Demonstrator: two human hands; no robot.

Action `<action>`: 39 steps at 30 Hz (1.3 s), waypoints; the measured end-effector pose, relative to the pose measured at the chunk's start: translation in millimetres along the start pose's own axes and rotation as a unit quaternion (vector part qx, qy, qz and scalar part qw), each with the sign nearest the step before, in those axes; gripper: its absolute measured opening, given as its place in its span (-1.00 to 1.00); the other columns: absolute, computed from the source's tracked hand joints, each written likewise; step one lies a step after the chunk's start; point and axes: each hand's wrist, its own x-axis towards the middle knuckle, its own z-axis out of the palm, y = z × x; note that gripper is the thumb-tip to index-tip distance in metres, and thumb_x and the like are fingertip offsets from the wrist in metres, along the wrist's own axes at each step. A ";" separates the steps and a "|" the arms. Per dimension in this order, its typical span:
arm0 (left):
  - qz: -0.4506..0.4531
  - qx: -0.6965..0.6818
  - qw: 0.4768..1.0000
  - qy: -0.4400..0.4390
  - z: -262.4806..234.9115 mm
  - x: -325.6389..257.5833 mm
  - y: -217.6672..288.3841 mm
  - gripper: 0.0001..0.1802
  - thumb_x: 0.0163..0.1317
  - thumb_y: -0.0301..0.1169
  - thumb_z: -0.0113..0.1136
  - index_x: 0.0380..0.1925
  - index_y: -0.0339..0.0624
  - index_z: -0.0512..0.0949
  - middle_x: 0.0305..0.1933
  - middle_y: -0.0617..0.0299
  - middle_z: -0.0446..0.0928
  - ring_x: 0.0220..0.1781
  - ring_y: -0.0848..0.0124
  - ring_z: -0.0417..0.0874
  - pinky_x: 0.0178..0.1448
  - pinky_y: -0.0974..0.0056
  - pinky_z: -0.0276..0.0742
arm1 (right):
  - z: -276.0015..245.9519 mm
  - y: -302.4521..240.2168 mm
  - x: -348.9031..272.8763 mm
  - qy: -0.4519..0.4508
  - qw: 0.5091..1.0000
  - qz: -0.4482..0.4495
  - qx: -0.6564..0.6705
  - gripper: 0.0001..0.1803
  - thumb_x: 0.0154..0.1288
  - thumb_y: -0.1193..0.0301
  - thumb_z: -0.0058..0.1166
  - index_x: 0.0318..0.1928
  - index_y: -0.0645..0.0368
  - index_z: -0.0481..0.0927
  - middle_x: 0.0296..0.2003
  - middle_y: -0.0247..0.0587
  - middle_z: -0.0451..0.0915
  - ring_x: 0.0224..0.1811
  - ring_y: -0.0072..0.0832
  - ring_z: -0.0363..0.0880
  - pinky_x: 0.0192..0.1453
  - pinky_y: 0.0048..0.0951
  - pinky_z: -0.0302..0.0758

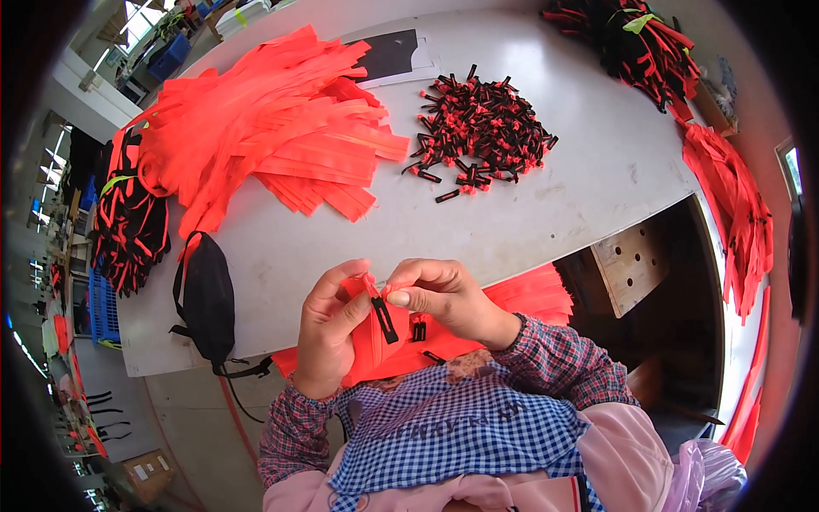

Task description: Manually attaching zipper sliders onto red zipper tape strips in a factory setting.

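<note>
My left hand and my right hand meet over my lap, close to the table's front edge. Both pinch one orange-red fabric strip that carries a small black zipper slider. My right thumb presses on the strip's top end, beside the slider. A second black slider sits on the strip under my right hand. More orange strips lie across my lap beneath both hands.
On the grey table lie a big heap of orange strips and a pile of black-and-red sliders. A black pouch hangs at the front edge. Bundles of black-and-red strips hang left, and more strips right.
</note>
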 end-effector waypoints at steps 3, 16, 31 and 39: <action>-0.024 -0.044 0.999 -0.017 0.4 0.7 3.3 -0.65 0.39 -0.56 0.14 0.17 -0.24 0.48 0.00 0.28 0.60 0.04 0.55 0.58 0.19 0.41 0.47 | -2.7 -0.1 3.4 -0.027 0.999 0.006 0.033 -0.87 0.47 0.45 0.10 -0.08 0.23 0.63 -0.16 -0.42 0.58 -0.08 -0.67 0.51 0.09 -0.55 0.47; -0.086 -0.010 0.991 -0.103 -1.8 2.8 3.0 -0.70 0.35 -0.53 0.20 0.08 -0.28 0.52 0.01 0.25 0.58 0.04 0.52 0.57 0.22 0.37 0.46 | -5.8 0.9 2.8 -0.021 0.982 0.101 0.155 -0.92 0.43 0.49 0.06 -0.27 0.18 0.54 -0.34 -0.54 0.52 -0.26 -0.81 0.43 -0.12 -0.67 0.41; -0.101 -0.017 0.989 -0.107 -4.1 5.0 3.5 -0.71 0.39 -0.52 0.17 0.08 -0.34 0.51 0.03 0.23 0.59 0.10 0.49 0.57 0.23 0.36 0.48 | -7.1 -3.5 0.3 -0.049 0.994 0.085 0.055 -0.88 0.45 0.46 0.07 -0.30 0.16 0.53 -0.36 -0.58 0.47 -0.28 -0.83 0.37 -0.17 -0.67 0.36; -0.035 0.168 0.973 -0.153 -16.6 8.8 15.4 -0.68 0.33 -0.54 0.24 0.07 -0.33 0.52 -0.01 0.24 0.59 0.05 0.52 0.57 0.17 0.42 0.46 | 5.6 6.6 -10.6 0.020 1.000 0.018 0.014 -0.86 0.47 0.41 0.13 -0.26 0.20 0.56 -0.31 -0.51 0.50 -0.20 -0.77 0.38 -0.13 -0.61 0.36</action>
